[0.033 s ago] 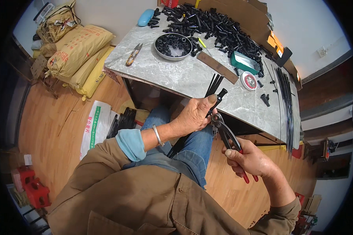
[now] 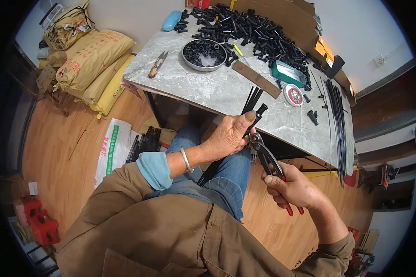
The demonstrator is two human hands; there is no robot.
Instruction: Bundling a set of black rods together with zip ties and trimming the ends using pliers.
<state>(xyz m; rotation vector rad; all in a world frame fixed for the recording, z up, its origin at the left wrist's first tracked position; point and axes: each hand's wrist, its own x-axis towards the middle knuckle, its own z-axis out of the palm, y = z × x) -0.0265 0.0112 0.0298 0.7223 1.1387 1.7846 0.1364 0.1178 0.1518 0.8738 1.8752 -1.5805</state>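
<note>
My left hand (image 2: 229, 135) is closed round several thin black rods (image 2: 251, 99) and a black plastic fitting with a flared end (image 2: 260, 112). The thumb presses on this fitting, which tilts up to the right. In my right hand (image 2: 290, 185) are pincers (image 2: 268, 154) with dark metal jaws and red handles. Their jaws are beside the left hand's fingers, just below the fitting; what lies between them is too small to make out. The rods' lower ends (image 2: 210, 173) show below my left wrist, over my lap.
The table (image 2: 171, 87) carries a heap of black fittings (image 2: 254, 32), a metal bowl of black rings (image 2: 204, 68), snips (image 2: 158, 64), a flat brown bar (image 2: 256, 80), a green box (image 2: 289, 74), a small round tub (image 2: 293, 95) and long black rods (image 2: 338, 124). Sacks (image 2: 90, 67) are stacked left.
</note>
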